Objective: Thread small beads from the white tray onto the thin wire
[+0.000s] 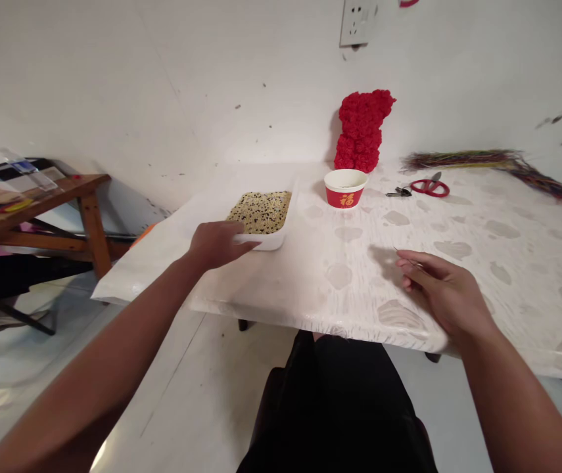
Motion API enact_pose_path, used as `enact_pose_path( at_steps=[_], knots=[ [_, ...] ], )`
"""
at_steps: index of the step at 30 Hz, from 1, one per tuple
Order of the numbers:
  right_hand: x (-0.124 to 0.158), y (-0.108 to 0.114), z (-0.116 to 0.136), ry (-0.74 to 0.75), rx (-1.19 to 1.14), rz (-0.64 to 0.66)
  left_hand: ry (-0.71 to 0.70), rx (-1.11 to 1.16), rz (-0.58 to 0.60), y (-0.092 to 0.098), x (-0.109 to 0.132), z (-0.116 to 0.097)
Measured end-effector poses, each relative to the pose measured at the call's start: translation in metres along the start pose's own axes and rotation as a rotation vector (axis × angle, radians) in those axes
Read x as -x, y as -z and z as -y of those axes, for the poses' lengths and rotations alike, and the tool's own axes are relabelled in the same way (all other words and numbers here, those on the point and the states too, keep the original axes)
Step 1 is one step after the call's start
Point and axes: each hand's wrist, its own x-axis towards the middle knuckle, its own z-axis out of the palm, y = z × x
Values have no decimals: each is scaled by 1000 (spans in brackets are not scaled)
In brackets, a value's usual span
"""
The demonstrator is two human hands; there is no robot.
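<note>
A white plastic tray stands on the table, filled with small yellow grains or beads mixed with black ones. At its near left corner, my left hand grips the rim, fingers on top and thumb along the front side. My right hand is just above the table's front part, with thumb and fingers pinched together. A thin pointed thing sticks out of that pinch; most of it is hidden by the fingers. Between and beyond my hands stands a red and white paper bowl with a gold character.
A red rose-covered bear figure stands by the wall. Red-handled scissors, small keys and bundled coloured wires lie on the patterned tablecloth. Left of the table is a wooden bench with clutter.
</note>
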Motion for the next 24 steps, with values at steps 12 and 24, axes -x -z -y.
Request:
enact_pose_path(
  at_steps=[12, 24],
  knots=[
    [0, 1, -2, 4, -9, 25, -6, 15, 23, -7, -40, 3],
    [5, -4, 5, 32, -5, 37, -110, -16, -39, 7, 46, 12]
  ],
)
